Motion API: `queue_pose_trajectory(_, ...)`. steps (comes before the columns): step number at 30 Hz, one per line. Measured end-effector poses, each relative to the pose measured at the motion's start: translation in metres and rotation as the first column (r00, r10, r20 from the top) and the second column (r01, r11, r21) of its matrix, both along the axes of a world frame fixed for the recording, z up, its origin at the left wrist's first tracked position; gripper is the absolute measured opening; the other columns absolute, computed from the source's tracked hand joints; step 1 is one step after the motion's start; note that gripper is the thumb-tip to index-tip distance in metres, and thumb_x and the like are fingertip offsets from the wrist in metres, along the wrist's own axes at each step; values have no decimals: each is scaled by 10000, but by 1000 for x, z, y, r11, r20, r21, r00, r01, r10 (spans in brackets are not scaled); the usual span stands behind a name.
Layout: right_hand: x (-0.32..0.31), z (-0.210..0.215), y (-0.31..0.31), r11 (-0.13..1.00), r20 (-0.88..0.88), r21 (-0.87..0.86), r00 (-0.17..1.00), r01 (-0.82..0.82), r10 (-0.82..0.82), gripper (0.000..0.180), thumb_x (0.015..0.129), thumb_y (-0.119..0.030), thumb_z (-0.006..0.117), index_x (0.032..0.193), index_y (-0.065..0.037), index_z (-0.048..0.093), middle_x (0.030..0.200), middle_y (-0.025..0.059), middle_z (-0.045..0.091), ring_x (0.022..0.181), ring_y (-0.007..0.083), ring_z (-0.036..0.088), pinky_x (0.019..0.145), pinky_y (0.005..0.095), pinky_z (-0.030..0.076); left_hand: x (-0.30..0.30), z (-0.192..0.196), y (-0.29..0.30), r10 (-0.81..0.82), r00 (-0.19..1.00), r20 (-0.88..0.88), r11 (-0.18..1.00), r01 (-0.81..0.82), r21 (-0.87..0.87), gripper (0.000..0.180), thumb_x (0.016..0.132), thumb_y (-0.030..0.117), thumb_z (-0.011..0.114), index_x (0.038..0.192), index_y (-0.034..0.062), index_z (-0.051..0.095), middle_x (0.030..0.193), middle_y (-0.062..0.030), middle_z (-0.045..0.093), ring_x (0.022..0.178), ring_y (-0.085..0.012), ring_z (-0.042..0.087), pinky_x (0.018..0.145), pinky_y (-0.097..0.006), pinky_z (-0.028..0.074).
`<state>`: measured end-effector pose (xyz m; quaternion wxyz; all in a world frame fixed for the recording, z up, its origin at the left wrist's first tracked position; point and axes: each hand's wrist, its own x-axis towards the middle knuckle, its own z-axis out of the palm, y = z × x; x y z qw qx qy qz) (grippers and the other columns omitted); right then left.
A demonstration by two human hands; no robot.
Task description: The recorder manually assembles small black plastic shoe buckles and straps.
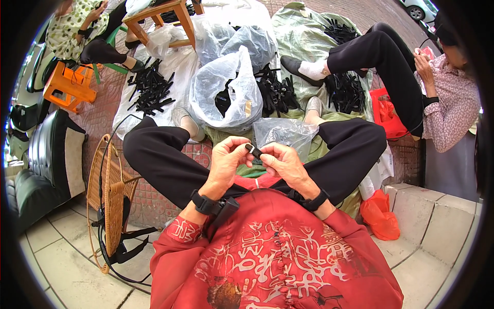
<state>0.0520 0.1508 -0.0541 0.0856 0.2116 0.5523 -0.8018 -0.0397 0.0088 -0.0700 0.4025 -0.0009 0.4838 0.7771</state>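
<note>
Small black plastic part [253,151] sits pinched between the 2 hands above the lap: left hand [226,164] and right hand [284,164] both grasp it by the fingertips. Judged mid-assembly; pressing it together calls for steady alignment. A clear bag [283,133] lies just beyond, black pieces [150,90] farther out.

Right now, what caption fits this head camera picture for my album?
Both hands, left hand and right hand, pinch one small black plastic piece above a clear plastic bag.
</note>
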Motion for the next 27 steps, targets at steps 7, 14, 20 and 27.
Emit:
queue_pose_trajectory(7,-3,1,-4,994,-76,-86,995,65,-72,260,822,-72,507,1068,-11,450,749,16,518,542,44,471,435,167,365,8,0,9,48,999,-21,999,-48,19,114,822,87,532,895,1,517,749,-68,560,611,-129,550,527,-233,464)
queue_pose_trajectory(14,-5,-1,-7,982,-193,37,965,186,-176,393,800,-27,524,1163,-36,374,776,27,539,631,65,506,554,185,413,7,6,11,127,973,194,984,-149,102,149,837,140,519,925,21,500,750,-51,548,639,-136,539,558,-253,444)
queue_pose_trajectory(20,-5,-4,-6,974,-226,87,956,210,-186,350,792,-35,547,1115,-31,412,825,39,580,683,66,525,603,187,430,18,7,13,41,991,126,995,-52,89,171,784,59,572,939,11,518,782,-35,566,589,-77,511,505,-195,423)
queue_pose_trajectory(27,0,-6,-4,978,-230,115,963,173,-143,252,776,-36,573,1012,-11,490,825,54,587,711,84,545,615,204,445,18,11,16,4,996,-94,1000,-6,-19,87,785,95,587,847,35,569,685,9,543,543,-52,469,478,-157,351)
